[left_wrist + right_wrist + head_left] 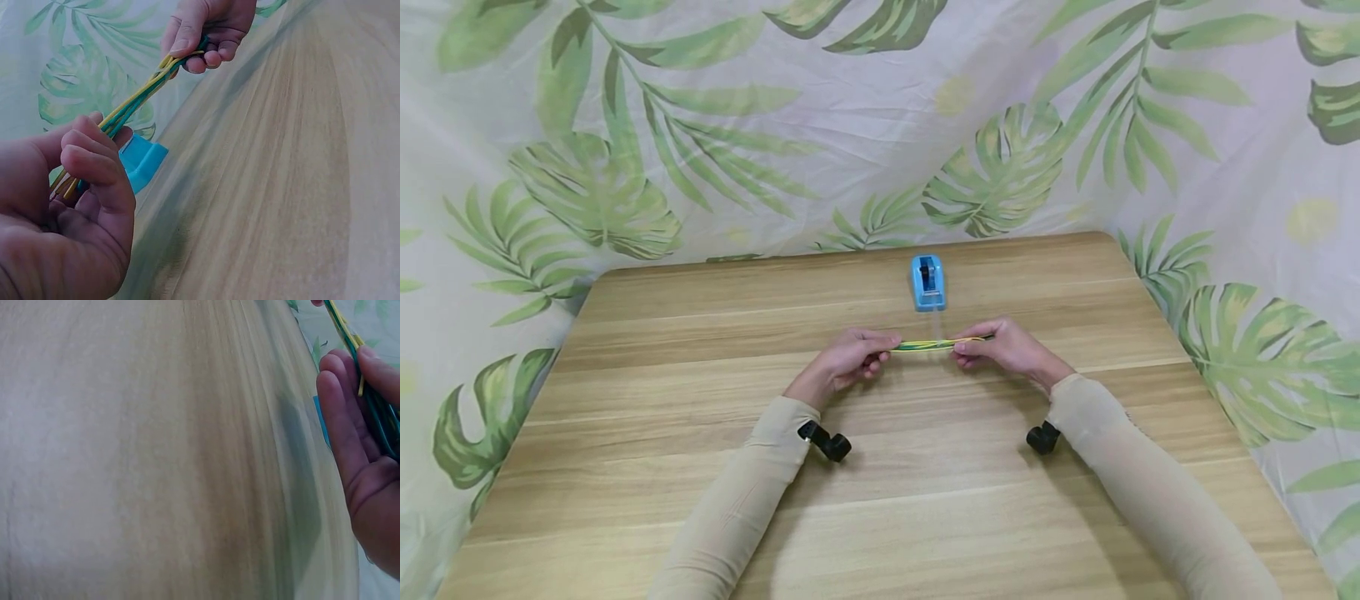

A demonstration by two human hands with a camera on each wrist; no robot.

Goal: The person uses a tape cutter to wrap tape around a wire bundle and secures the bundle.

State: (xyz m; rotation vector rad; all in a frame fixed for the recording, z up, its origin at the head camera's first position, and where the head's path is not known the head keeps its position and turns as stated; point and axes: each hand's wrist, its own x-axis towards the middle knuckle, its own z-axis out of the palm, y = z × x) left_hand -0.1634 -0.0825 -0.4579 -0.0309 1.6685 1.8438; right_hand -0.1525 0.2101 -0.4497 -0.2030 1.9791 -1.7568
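Note:
A thin bundle of yellow and green wires (917,346) is stretched crosswise between the two hands above the table. My left hand (855,354) pinches its left end between thumb and curled fingers. At the other end my right hand (1006,346) grips the bundle with thumb and fingers, dark ends poking out past it. From a blue tape dispenser (928,305) just beyond, a strip of clear tape (937,323) runs toward me and meets the middle of the bundle. In the right wrist view the wires (375,415) lie under the thumb along the fingers.
The wood-grain table (880,517) carries the dispenser near its back edge. Behind and beside it hangs a white cloth (865,117) printed with green leaves. A small black camera (829,442) is strapped on the left wrist, another (1042,438) on the right.

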